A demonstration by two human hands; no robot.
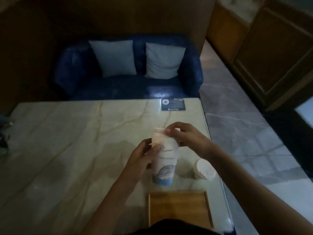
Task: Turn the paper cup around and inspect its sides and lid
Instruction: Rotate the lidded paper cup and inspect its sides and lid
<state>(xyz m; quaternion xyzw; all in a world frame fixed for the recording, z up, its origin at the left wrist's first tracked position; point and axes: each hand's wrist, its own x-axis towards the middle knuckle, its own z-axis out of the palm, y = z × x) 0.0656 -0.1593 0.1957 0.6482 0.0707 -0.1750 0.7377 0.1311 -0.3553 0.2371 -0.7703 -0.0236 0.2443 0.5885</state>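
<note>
A tall white paper cup (165, 165) with a blue base band and a whale drawing is held above the marble table (67, 141), tilted so its lidded top points away from me. My left hand (144, 156) grips its left side, thumb on the wall near the top. My right hand (184, 139) holds the pale lid end (158, 133) from the right, fingers over the rim. The far side of the cup is hidden.
A small white lidded tub (205, 168) lies just right of the cup. A wooden board (179, 207) sits at the near edge. A dark card (172, 104) lies at the far edge. A blue sofa (128, 85) with two cushions stands beyond; the table's right edge drops to the tiled floor (245, 126).
</note>
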